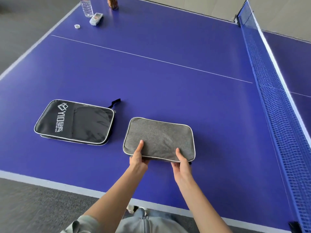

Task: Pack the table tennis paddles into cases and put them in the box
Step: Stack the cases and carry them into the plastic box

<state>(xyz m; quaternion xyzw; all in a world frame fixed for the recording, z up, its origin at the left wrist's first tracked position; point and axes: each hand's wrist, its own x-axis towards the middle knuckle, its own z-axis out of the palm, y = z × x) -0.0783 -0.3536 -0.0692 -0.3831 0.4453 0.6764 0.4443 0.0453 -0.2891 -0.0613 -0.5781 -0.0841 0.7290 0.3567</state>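
Grey case (159, 138): white piping, rect., flat, both hands gripping near edge.

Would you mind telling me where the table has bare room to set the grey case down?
Widest free patch: between the grey case, the net and the white centre line. Crowded: far-left corner, with water bottle, cap and remote.

Two paddle cases on the blue table (168, 81): one black case (74, 121), one grey case (159, 137). Two hands on the grey one: left hand (138, 157), right hand (181, 162). One water bottle (86, 6), one loose bottle cap (77, 26), one remote control (96, 19), one brown container (112, 3). One net (272, 91).
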